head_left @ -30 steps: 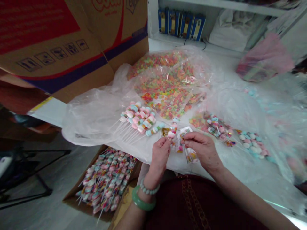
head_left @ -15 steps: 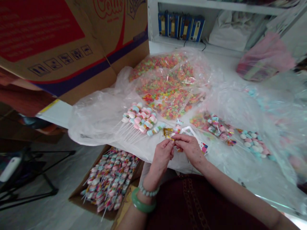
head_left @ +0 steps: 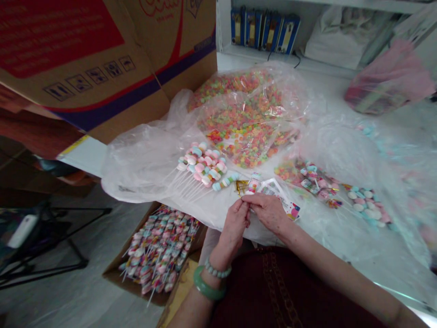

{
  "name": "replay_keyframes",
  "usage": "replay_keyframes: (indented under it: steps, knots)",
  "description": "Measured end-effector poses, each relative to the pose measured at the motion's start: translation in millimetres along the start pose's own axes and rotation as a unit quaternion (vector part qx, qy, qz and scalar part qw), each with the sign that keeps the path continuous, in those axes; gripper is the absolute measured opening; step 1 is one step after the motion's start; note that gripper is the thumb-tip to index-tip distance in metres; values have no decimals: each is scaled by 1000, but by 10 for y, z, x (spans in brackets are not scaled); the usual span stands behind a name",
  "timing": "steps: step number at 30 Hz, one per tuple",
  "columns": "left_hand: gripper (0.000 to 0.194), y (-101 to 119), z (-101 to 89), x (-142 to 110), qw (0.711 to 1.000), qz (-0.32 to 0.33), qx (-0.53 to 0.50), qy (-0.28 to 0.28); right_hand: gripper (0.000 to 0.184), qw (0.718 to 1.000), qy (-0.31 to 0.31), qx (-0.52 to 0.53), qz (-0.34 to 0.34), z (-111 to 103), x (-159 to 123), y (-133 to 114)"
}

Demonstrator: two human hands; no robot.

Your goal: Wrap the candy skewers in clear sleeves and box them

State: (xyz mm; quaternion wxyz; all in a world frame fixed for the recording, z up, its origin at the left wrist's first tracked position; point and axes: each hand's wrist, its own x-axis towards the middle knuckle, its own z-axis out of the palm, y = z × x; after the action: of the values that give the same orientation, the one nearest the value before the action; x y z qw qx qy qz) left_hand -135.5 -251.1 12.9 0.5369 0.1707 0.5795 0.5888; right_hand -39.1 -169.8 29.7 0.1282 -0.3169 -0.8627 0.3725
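Note:
My left hand point(head_left: 237, 218) and my right hand point(head_left: 269, 210) meet at the table's near edge, fingertips pinched together. A gold twist tie was between them a moment earlier; the fingers now cover it. Just beyond the fingertips shows a wrapped marshmallow stick point(head_left: 254, 181), pink, white and blue, its lower part hidden by my hands. Left of it lie several loose gold twist ties point(head_left: 241, 187) and a single unwrapped marshmallow stick point(head_left: 226, 181). A pile of marshmallow sticks point(head_left: 203, 164) rests farther left. Printed cards point(head_left: 273, 187) lie partly behind my right hand.
A large clear bag of colourful ring candies point(head_left: 246, 118) spreads across the table. Wrapped sticks point(head_left: 317, 182) and loose marshmallows point(head_left: 368, 205) lie right. A big cardboard box point(head_left: 136, 59) stands back left; a carton of finished sticks point(head_left: 160, 250) sits below the table edge.
The fingertips have closed closer together, and the gold tie that showed between them is now covered. The whole view has shifted slightly.

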Motion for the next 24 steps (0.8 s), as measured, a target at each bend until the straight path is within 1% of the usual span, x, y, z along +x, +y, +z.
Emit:
replay_keyframes:
  steps: [2, 3, 5, 7, 8, 9, 10, 12, 14, 15, 17, 18, 20, 21, 22, 23, 24]
  knots:
    - [27, -21, 20, 4, 1000, -3, -2, 13, 29, 999, -2, 32, 9, 25, -10, 26]
    - [26, -26, 30, 5, 1000, 1, -3, 20, 27, 998, 8, 60, 18, 45, -19, 35]
    - [27, -27, 48, 4, 999, 17, -12, 37, 23, 990, 52, 125, 48, 101, -41, 38]
    - [30, -19, 65, 2, 998, 33, -29, 51, 25, 968, 115, 200, 98, 163, -59, 16]
    - [31, -14, 70, 3, 997, 37, -39, 53, 27, 951, 137, 245, 128, 186, -63, 0]
    - [31, -9, 70, 4, 997, 37, -48, 54, 29, 932, 145, 296, 154, 200, -63, -17]
    - [32, -4, 66, 6, 997, 35, -56, 51, 29, 910, 139, 349, 173, 202, -59, -32]
    - [32, 9, 39, 6, 997, 21, -67, 36, 32, 872, 95, 443, 186, 161, -47, -46]
    - [33, 36, -8, -8, 997, -6, -76, -2, 37, 853, 34, 493, 170, 70, -41, -35]
    - [33, 57, -36, -23, 996, -25, -83, -37, 41, 849, 1, 503, 160, 14, -44, -24]
    - [32, 110, -95, -66, 984, -68, -98, -130, 47, 853, -63, 498, 144, -100, -66, -8]
    - [30, 141, -123, -91, 974, -91, -103, -180, 46, 861, -97, 479, 141, -149, -85, -11]
    - [27, 213, -176, -137, 951, -131, -102, -263, 34, 886, -153, 418, 132, -219, -138, -49]
    - [27, 256, -201, -152, 941, -148, -95, -289, 27, 901, -161, 384, 123, -239, -170, -84]
    - [28, 307, -227, -160, 934, -160, -86, -307, 20, 917, -152, 352, 105, -252, -205, -128]
    - [29, 369, -255, -160, 929, -170, -75, -320, 17, 936, -130, 320, 73, -263, -242, -176]
    - [30, 445, -284, -152, 925, -178, -57, -331, 17, 955, -96, 281, 25, -275, -277, -227]
